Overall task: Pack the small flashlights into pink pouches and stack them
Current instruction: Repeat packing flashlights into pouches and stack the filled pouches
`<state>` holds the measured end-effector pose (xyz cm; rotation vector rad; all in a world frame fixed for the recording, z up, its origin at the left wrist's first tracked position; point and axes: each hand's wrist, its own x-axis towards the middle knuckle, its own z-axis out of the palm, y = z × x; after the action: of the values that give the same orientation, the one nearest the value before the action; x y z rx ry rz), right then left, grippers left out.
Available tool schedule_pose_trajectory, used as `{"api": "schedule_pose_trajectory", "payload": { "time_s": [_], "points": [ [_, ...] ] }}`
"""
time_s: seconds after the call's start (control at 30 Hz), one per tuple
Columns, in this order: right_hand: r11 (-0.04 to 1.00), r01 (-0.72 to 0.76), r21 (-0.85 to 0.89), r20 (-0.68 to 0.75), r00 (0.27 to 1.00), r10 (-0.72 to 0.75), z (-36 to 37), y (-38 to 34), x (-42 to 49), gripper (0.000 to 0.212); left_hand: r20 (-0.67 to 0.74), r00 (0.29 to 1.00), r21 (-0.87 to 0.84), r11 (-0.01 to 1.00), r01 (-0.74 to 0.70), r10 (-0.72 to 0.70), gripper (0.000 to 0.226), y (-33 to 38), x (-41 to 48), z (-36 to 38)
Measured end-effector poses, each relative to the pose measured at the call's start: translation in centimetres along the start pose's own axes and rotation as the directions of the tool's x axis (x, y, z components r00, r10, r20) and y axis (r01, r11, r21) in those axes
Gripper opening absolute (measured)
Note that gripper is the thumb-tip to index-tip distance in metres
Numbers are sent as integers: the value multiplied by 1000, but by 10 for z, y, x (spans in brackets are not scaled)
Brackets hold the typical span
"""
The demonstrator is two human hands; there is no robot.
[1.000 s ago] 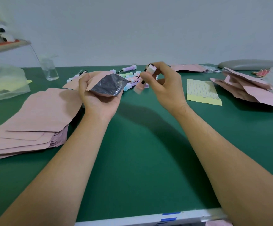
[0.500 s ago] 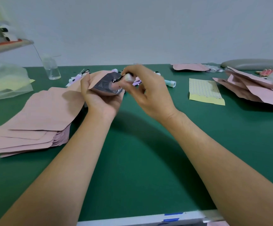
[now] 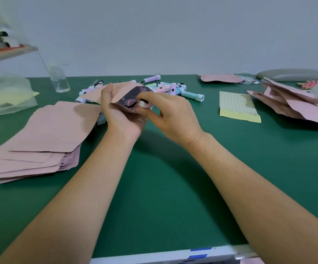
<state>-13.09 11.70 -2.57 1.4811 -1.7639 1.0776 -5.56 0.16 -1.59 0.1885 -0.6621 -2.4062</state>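
Pink pouch (image 3: 124,92), silver-lined and gaping, sits in the left hand (image 3: 120,115), whose fingers curl round it. The right hand (image 3: 173,115) pinches a flashlight (image 3: 142,104) at the pouch mouth, its black cord (image 3: 129,106) trailing inside. Loose flashlights (image 3: 173,88) lie at 12 o'clock from the hands, empty pouches (image 3: 46,134) are stacked at 9, and other pouches (image 3: 295,105) lie at 2. The yellow sheet (image 3: 237,105) at 2 bears print too small to read.

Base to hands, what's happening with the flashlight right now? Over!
Left hand holds pink pouch open. Right hand pinches small flashlight, partly inside pouch mouth. Nothing in the way. Over.
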Motion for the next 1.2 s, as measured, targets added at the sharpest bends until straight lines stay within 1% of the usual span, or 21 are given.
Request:
{"api": "schedule_pose_trajectory", "payload": {
  "time_s": [0.17, 0.27, 0.33, 0.4, 0.47, 0.57, 0.63, 0.67, 0.73, 0.8, 0.87, 0.93, 1.0, 1.07, 1.13, 1.2],
  "points": [
    [1000, 9, -8, 55, 998, -9, -1, -2, -1, 21, -32, 999, -14, 1000, 3, -3, 45, -1, -1, -1],
    [999, 25, -35, 78, 997, -23, -3, -7, 0, 20, -98, 995, -30, 999, -18, 15, 42, -1, 0, 0],
    [998, 41, -45, 123, 992, -35, -6, -10, 0, 26, -135, 991, -33, 999, -24, 19, 40, 0, 0, 0],
    [998, 57, -30, 175, 983, -51, -9, -13, -2, 33, -141, 990, -41, 998, -36, 30, 37, 0, 0, 0],
    [998, 61, -6, 171, 984, -59, -10, -16, -2, 33, -156, 987, -40, 998, -47, 40, 35, 0, 1, 0],
    [998, 51, -34, 103, 994, -47, -7, -20, 0, 20, -143, 989, -27, 999, -32, 28, 39, 1, 3, -3],
    [999, 4, -44, 68, 998, -1, -4, -21, 1, 13, -114, 993, 11, 1000, -23, 24, 42, 1, 3, -4],
    [999, -41, -25, 66, 997, 43, -2, -21, 1, 14, -108, 994, 11, 1000, -21, 22, 43, 0, 2, -4],
    [982, -170, 79, 103, 981, 161, 2, -20, 0, 18, -97, 995, -12, 1000, -24, 23, 43, -1, 2, -3],
    [938, -286, 196, 165, 953, 256, 5, -20, 0, 21, -73, 997, 14, 999, -39, 40, 44, -3, 2, -2],
    [887, -369, 278, 193, 926, 324, 7, -22, 0, 26, -46, 998, 76, 996, -40, 44, 46, -5, 3, -3],
    [833, -431, 348, 195, 902, 386, 7, -22, 1, 30, -32, 999, 138, 990, 12, -8, 48, -8, 2, -3],
    [815, -459, 353, 187, 888, 419, 6, -22, 2, 28, -14, 999, 200, 979, 45, -43, 50, -11, 0, -1],
    [827, -481, 292, 143, 877, 459, 6, -22, 4, 22, 27, 998, 245, 969, 43, -51, 54, -16, -3, 1],
    [804, -531, 268, 112, 846, 521, 7, -20, 6, 18, 43, 997, 275, 960, 46, -60, 54, -23, -6, 4],
    [773, -578, 261, 139, 815, 562, 7, -18, 8, 17, 51, 998, 266, 964, 31, -46, 50, -30, -8, 6]
  ]
}}
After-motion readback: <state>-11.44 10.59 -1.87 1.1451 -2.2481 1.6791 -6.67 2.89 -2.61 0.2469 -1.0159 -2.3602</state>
